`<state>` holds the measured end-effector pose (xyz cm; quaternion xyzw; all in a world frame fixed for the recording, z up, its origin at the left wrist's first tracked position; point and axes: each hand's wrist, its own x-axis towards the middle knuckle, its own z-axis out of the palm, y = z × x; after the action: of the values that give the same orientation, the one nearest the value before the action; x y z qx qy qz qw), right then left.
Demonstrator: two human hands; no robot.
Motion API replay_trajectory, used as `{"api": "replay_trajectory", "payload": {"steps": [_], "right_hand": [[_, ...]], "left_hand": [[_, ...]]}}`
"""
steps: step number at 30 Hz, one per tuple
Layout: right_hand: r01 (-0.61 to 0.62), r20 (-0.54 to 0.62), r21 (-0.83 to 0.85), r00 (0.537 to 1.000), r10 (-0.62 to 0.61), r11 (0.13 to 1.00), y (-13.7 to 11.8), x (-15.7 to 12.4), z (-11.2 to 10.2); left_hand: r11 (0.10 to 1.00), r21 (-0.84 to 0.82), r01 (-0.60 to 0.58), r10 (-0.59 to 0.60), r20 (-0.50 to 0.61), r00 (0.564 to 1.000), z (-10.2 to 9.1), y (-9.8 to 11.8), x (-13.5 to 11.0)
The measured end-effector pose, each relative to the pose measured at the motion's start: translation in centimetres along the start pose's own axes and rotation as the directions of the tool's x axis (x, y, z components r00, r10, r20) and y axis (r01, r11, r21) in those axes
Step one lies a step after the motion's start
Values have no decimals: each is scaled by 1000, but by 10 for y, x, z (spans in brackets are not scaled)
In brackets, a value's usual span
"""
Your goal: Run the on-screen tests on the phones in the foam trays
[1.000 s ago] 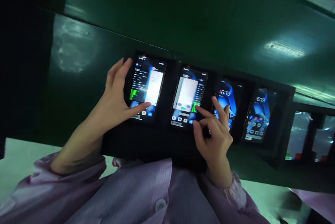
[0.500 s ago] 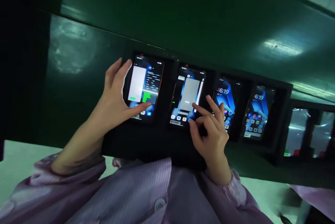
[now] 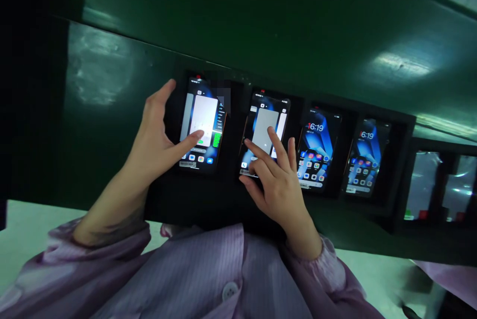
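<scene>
My left hand point(image 3: 153, 134) is open at the leftmost smartphone point(image 3: 203, 115), its thumb stretched over the lit screen and its fingers off to the left. That screen shows a white app card between partial neighbours. Over the second smartphone point(image 3: 265, 115) my right hand point(image 3: 278, 175) spreads its fingers, the tips on or just above a grey app card. Whether they touch the glass I cannot tell. Both phones lie face up in a black tray point(image 3: 233, 135). To the right, a third smartphone point(image 3: 319, 145) and a fourth smartphone point(image 3: 367, 155) display home screens reading 6:19.
Farther right, a second black tray point(image 3: 402, 185) holds two devices with pale screens. The trays stand on a dark green bench point(image 3: 112, 120), which has a raised green panel point(image 3: 242, 21) behind it. A pink sleeve point(image 3: 450, 279) shows at the lower right.
On the leftmost phone the cards have slid right, and my left thumb has shifted slightly left. My right hand has moved left across the second phone, uncovering more of the third.
</scene>
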<state>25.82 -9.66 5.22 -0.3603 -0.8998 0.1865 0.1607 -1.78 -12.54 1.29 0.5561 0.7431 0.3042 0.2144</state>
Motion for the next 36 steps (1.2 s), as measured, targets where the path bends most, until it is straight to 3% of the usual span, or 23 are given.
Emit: {"api": "replay_trajectory", "payload": {"steps": [9,16,18,21,26,32,36], "right_hand": [[37,-248,145,969,0,989,5,-6,2],[53,-464,146,886,21,988,25,-30,-22],[52,-465,95,885,-2,994,36,-44,-32],[104,-382,27,920,-86,994,50,-65,-43],[154,-292,-7,945,-149,988,61,-86,-47],[-9,-362,-63,932,-14,998,61,-85,-39],[-59,-411,-51,911,32,997,59,-82,-35]], "left_hand": [[1000,-9,0,0,12,1000,14,13,12],[997,-74,-11,8,-39,999,14,-2,14],[990,-140,31,-38,-45,998,12,-5,14],[955,-277,109,-122,-31,992,10,-7,15],[900,-413,139,-174,-47,984,14,-6,17],[855,-501,131,-265,-204,942,19,-2,18],[827,-539,161,-319,-213,924,15,-6,22]]}}
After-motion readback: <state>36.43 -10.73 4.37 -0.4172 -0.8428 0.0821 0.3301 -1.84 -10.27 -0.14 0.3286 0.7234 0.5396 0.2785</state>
